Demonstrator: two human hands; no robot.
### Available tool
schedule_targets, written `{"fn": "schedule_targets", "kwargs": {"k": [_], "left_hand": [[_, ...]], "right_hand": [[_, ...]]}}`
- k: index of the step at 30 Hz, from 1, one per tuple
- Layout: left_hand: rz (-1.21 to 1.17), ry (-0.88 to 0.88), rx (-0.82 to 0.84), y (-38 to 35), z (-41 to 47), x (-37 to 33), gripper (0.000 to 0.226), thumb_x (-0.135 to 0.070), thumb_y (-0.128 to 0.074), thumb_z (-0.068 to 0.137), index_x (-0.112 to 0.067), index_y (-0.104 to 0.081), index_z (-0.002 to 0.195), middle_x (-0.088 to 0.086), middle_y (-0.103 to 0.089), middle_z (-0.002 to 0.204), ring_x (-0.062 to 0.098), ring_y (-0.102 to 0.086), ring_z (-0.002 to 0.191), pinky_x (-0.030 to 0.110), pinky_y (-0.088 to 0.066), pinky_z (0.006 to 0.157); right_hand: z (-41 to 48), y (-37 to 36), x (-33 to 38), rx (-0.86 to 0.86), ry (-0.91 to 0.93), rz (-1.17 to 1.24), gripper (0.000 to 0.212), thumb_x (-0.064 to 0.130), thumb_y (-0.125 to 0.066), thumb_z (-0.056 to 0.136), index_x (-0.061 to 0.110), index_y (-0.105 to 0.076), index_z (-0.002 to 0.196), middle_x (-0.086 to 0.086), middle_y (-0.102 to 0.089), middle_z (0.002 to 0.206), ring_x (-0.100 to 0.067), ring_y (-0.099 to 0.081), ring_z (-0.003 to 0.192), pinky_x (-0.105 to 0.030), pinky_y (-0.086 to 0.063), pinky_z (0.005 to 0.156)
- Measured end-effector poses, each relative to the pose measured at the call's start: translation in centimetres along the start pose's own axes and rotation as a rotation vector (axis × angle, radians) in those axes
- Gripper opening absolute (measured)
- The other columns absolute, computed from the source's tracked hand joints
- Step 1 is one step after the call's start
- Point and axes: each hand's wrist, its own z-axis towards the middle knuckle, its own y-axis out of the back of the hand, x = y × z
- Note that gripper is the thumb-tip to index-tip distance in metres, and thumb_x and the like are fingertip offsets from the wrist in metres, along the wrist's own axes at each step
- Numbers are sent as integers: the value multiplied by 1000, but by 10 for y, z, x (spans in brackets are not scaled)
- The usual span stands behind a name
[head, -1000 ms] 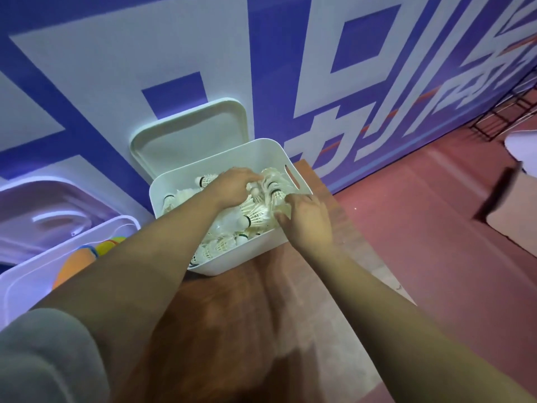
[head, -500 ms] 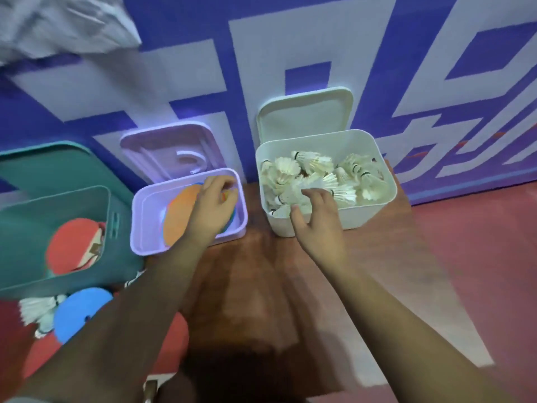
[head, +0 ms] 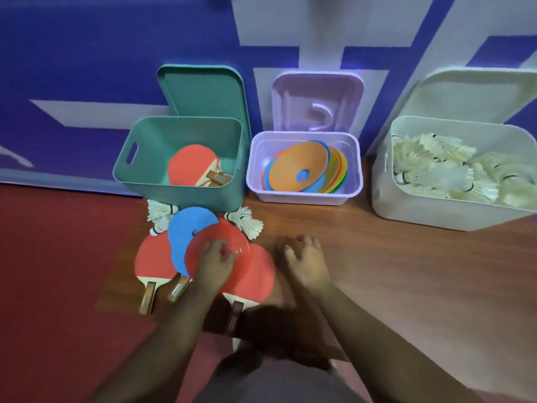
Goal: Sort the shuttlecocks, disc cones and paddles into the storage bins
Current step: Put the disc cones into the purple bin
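Where the flat, round red disc cone (head: pixel 232 234) lay, the left hand (head: pixel 214 264) touched it with bent fingers; whether they pinched it was unclear. Beside that grip, the right hand (head: pixel 308 261) spread loosely, empty.

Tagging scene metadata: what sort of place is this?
Likely an indoor sports hall: red court-style floor, a blue-and-white printed wall, and bins of paddles, disc cones and shuttlecocks.

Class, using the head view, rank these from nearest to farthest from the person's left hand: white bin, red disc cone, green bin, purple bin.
1. red disc cone, directly under the left hand.
2. green bin, just beyond the hand, left end of the row.
3. purple bin, middle of the row.
4. white bin, far right.
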Motion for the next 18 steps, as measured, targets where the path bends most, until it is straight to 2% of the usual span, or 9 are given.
{"fn": "schedule_targets", "kwargs": {"k": [2, 5, 8, 10, 12, 13, 14, 16, 18], "left_hand": [[62, 46, -36, 4, 3, 28, 24, -9, -67, 79, -8, -63, 103, 17, -59, 109, 35, -54, 106, 36, -41, 96], [119, 49, -52, 13, 12, 52, 44, -12, -74, 74, -2, -60, 115, 24, -55, 114, 44, -52, 106, 45, -43, 96], [149, -5, 21, 18, 22, 60, 50, -12, -71, 76, -1, -55, 122, 24, -50, 118, 44, -51, 109, 47, -43, 99], [131, -26, 43, 20, 27, 62, 49, -11, -68, 78, -3, -54, 125, 22, -48, 122, 42, -49, 113, 45, -40, 103], [99, -48, 58, 24, 31, 66, 48, -9, -67, 79, -3, -56, 125, 21, -48, 123, 40, -50, 115, 42, -39, 104], [90, -63, 64, 25, 33, 70, 46, -8, -68, 79, -4, -57, 124, 20, -49, 122, 39, -51, 115, 41, -40, 103], [85, -74, 64, 28, 35, 75, 45, -9, -68, 79, -4, -59, 122, 19, -50, 121, 38, -53, 114, 40, -41, 102], [84, -76, 43, 33, 37, 83, 45, -15, -72, 77, -7, -62, 120, 19, -54, 116, 38, -54, 112, 41, -42, 101], [69, -41, 68, 38, 38, 87, 50, -22, -73, 78, -10, -60, 124, 20, -55, 116, 37, -53, 112, 40, -41, 102]], "right_hand": [[-4, -32, 7, 87, -71, 15, 45, 38, -58, 92, 8, -52, 125, -17, -57, 125, -33, -54, 117, -33, -42, 97], [-6, -78, 20, 179, -159, 103, 49, 42, -61, 91, 12, -52, 128, -9, -63, 124, -28, -59, 115, -34, -46, 95], [2, -114, 31, 155, -313, 334, 49, 39, -68, 88, 9, -56, 125, -11, -66, 119, -28, -65, 106, -43, -50, 96], [9, -134, 30, 124, -354, 443, 37, 34, -74, 83, 13, -61, 111, -16, -69, 107, -33, -68, 92, -52, -53, 89], [13, -145, 31, 84, -371, 488, 26, 29, -77, 80, 20, -60, 97, -19, -68, 101, -33, -66, 81, -54, -55, 82], [15, -146, 34, 55, -381, 493, 27, 28, -78, 80, 20, -59, 99, -17, -67, 102, -32, -65, 82, -52, -55, 82], [16, -145, 38, 15, -392, 473, 34, 31, -78, 80, 18, -59, 106, -15, -66, 106, -31, -65, 88, -49, -55, 85], [17, -139, 45, -36, -410, 372, 62, 40, -79, 78, 13, -54, 126, -11, -61, 117, -29, -64, 104, -41, -53, 92], [17, -133, 50, -44, -426, 354, 73, 45, -79, 76, 9, -51, 133, -10, -59, 123, -27, -60, 112, -34, -49, 91]]}}
